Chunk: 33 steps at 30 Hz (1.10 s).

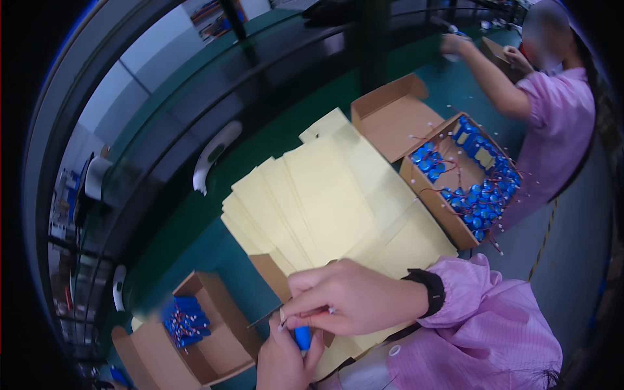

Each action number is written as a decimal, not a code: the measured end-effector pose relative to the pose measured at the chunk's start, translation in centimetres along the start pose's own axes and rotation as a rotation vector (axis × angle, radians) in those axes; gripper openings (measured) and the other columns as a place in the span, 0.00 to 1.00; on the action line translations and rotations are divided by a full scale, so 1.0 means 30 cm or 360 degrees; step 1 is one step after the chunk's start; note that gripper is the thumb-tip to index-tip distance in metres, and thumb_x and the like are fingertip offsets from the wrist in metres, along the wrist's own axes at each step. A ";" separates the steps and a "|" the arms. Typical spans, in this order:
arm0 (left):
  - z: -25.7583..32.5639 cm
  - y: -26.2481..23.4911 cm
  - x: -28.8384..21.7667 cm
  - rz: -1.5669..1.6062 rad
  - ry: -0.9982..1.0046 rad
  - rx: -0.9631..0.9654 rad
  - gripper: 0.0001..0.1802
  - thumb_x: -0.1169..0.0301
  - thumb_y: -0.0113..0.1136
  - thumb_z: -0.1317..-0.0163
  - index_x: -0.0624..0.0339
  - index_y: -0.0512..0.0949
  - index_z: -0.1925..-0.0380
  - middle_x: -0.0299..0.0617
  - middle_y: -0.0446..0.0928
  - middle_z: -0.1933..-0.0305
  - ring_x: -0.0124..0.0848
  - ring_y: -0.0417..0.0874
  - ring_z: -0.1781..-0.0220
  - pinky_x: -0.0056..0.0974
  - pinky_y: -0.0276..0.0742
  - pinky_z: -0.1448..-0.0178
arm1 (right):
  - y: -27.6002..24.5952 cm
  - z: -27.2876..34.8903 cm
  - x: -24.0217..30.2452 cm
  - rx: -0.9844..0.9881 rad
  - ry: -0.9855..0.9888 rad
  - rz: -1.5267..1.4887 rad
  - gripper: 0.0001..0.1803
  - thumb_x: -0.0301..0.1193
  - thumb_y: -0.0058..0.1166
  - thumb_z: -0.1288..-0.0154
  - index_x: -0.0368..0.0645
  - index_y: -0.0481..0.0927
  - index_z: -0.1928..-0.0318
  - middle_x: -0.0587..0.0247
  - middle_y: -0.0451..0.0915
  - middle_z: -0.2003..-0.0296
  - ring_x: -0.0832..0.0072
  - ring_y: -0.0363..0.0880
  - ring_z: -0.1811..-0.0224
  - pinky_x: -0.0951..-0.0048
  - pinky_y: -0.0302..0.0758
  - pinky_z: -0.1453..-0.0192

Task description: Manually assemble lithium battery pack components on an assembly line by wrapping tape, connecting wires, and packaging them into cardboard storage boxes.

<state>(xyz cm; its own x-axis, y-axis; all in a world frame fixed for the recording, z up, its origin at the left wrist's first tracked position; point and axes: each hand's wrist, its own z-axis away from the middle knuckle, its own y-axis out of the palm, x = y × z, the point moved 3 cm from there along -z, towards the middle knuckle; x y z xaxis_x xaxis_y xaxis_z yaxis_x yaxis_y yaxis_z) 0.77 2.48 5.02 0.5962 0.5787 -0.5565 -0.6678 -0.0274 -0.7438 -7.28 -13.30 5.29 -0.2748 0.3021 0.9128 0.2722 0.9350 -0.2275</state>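
My right hand (348,296) crosses in from the right, its fingers pinched on thin red and black wires just above a small blue cylindrical cell (302,337). My left hand (284,361) comes up from the lower edge and grips that blue cell from below. A thin dark wire (263,318) sticks out to the left of the fingers. Both hands hover over the near end of several overlapping pale yellow paper strips (325,201) spread on the green bench.
An open cardboard box (469,240) of blue wired cells stands at the right, with an open box flap (390,117) behind it. Another box (221,354) with blue cells sits lower left. A person in a pink coat (559,123) works at the far right. A white handle-shaped part (214,153) lies on the green bench.
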 end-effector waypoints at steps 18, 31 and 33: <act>-0.107 0.027 -0.020 -0.0344 0.0067 -0.0744 0.34 0.61 0.68 0.41 0.69 0.66 0.41 0.55 0.80 0.57 0.49 0.81 0.55 0.48 0.72 0.45 | -0.173 -0.025 -0.085 -0.0779 -0.0056 0.0592 0.07 0.22 0.66 0.46 0.42 0.88 0.64 0.62 0.73 0.61 0.76 0.71 0.69 0.79 0.67 0.69; 0.065 -0.204 0.045 -0.0406 0.0338 -0.1127 0.08 0.75 0.66 0.43 0.58 0.84 0.62 0.41 0.84 0.64 0.37 0.83 0.63 0.41 0.76 0.51 | -0.158 -0.019 -0.098 -0.0813 0.0006 0.0727 0.04 0.23 0.61 0.41 0.37 0.85 0.65 0.61 0.73 0.61 0.74 0.71 0.62 0.77 0.68 0.64; 0.148 -0.290 0.089 -0.0438 0.0189 -0.1352 0.09 0.75 0.66 0.42 0.57 0.84 0.60 0.41 0.84 0.64 0.34 0.83 0.65 0.39 0.77 0.55 | -0.156 -0.023 -0.096 -0.0806 0.0023 0.0729 0.04 0.23 0.61 0.40 0.37 0.85 0.65 0.61 0.73 0.61 0.73 0.71 0.62 0.77 0.68 0.64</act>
<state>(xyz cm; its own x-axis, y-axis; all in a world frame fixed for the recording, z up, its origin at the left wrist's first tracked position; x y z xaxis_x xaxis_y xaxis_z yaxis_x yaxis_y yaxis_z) 6.20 7.88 11.64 0.7601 0.5669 -0.3177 0.0317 -0.5207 -0.8532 -7.11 -18.67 3.96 -0.0178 0.6409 0.7674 0.7572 0.5099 -0.4083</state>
